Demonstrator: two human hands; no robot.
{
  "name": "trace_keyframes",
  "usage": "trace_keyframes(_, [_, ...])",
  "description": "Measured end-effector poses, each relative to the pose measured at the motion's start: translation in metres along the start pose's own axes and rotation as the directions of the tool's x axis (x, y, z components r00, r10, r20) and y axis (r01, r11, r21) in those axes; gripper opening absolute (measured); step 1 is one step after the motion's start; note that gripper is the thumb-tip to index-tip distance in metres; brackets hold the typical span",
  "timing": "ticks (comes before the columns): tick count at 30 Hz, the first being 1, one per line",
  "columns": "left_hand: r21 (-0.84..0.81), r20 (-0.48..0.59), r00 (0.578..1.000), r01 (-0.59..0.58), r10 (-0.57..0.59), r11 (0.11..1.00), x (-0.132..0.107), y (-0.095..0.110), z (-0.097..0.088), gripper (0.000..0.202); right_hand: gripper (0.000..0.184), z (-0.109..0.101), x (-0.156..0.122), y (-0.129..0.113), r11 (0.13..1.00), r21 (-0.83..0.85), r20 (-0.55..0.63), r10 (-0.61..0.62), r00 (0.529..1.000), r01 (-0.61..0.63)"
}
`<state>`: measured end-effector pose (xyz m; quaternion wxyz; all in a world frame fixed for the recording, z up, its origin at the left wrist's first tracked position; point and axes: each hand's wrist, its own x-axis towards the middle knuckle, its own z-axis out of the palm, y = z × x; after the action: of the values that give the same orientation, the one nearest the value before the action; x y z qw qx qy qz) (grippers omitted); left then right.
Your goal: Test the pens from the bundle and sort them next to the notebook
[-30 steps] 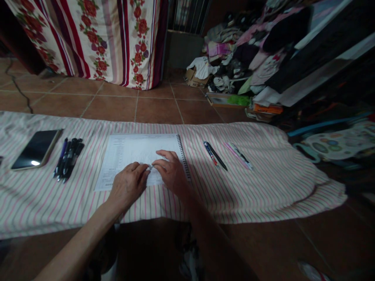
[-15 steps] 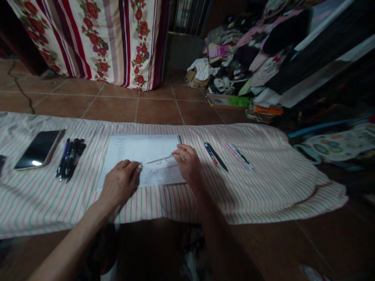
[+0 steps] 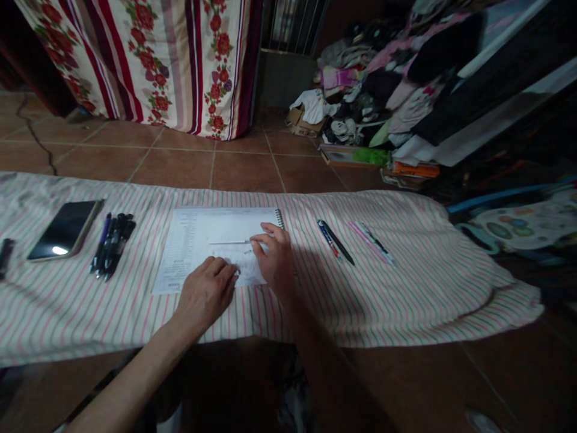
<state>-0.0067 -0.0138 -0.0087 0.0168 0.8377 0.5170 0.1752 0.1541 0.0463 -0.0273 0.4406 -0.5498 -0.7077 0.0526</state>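
Note:
A spiral-bound notebook (image 3: 202, 237) lies open on a pink-striped cloth (image 3: 406, 288) spread over the tiled floor. My right hand (image 3: 276, 260) pinches the end of a thin pen refill (image 3: 228, 243) that points left across the page. My left hand (image 3: 205, 294) rests curled on the notebook's lower edge, its fingertips closed on something I cannot make out. A bundle of dark pens (image 3: 112, 245) lies left of the notebook. Two pens (image 3: 334, 240) lie to its right, and two more pens (image 3: 373, 242) farther right.
A phone (image 3: 65, 230) lies screen-up at the cloth's left, a small dark object (image 3: 5, 255) beside it. A floral curtain (image 3: 171, 60) hangs behind. A heap of clothes and boxes (image 3: 360, 102) fills the back right. A patterned mat (image 3: 518, 225) lies at the right.
My right hand pulled the thin refill away to the right from my left hand, then came back left over the page. My left hand shifted slightly right along the notebook's lower edge.

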Motion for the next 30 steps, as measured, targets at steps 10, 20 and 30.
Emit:
trace_keyframes(10, [-0.002,0.011,1.000,-0.016,0.016,1.000,0.002,0.000,0.004,0.024,0.012,0.010,-0.009,-0.014,0.997,-0.020,0.113,-0.073,0.991,0.076])
trace_keyframes(20, [-0.049,-0.037,0.999,0.013,-0.015,0.999,0.003,-0.003,0.004,0.023,0.014,0.006,-0.012,-0.020,0.991,-0.035,0.148,-0.126,0.981,0.132])
trace_keyframes(30, [-0.061,-0.054,0.997,0.054,-0.057,0.997,0.004,-0.002,0.005,0.025,0.012,-0.006,-0.007,0.009,0.994,-0.103,0.079,-0.035,0.996,0.043])
